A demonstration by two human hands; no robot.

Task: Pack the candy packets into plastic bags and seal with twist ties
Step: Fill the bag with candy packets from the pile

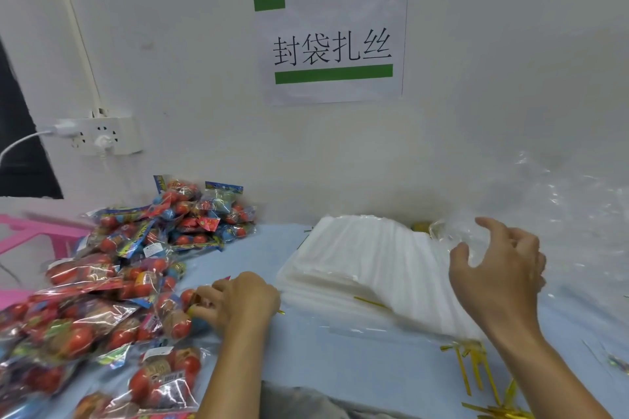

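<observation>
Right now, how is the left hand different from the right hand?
The left hand is down low at the candy packets, fingers curled, pinching one; the right hand is raised over the stack of plastic bags, fingers spread, holding nothing. Both are bare.

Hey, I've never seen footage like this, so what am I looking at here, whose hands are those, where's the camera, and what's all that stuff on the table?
There is no machine here: these are one person's two bare hands, filmed by a wide-angle camera worn on their head, looking forward and down.

On the light blue table a big pile of candy packets lies on the left, with red and blue sweets inside clear wrappers. In the middle sits a stack of plastic bags. Gold twist ties lie scattered near the right forearm. A paper sign hangs on the wall.

The left hand grips a packet at the edge of the pile. The right hand hovers over the bags, fingers loosely curled, holding nothing that I can make out.
</observation>
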